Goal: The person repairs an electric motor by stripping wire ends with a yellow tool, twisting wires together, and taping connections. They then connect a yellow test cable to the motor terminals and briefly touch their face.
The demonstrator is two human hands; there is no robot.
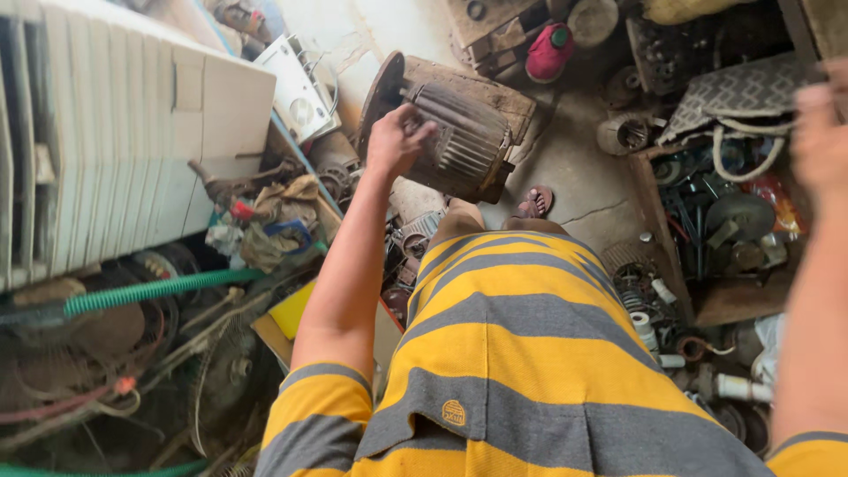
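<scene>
Now, left hand: the left hand is curling its fingers over the top edge of the electric motor, gripping the ribbed grey casing.
Right hand: the right hand is hanging blurred at the frame's edge, apart from the motor; its fingers cannot be made out.
Motor: it is sitting tilted on a wooden block on the concrete floor, just ahead of the sandalled foot.
Progress: judging by this, the hold is being taken and the motor is not yet leaving the block.
Surroundings: a green hose is lying left, a crate of metal parts right.
</scene>
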